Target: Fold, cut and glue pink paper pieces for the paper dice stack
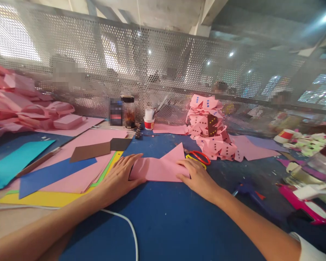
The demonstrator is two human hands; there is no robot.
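A piece of pink paper (159,170) lies on the blue table top in front of me, with a pointed flap standing up at its back right. My left hand (122,172) grips its left end, thumb at the near edge and fingers over the far side. At the right end, my right hand (199,177) holds the paper between thumb and fingers. Just behind that hand lie scissors with red handles (200,157) and a yellow-handled pair (197,161), partly covered by the hand.
Coloured sheets (62,177) lie left, below a heap of pink paper strips (21,98). Dotted pink pieces (206,119) are stacked behind. A jar (129,112) and paper cup (149,123) stand along the perforated screen (163,65). A white cord (129,221) crosses the front; a blue tool (250,192) lies right.
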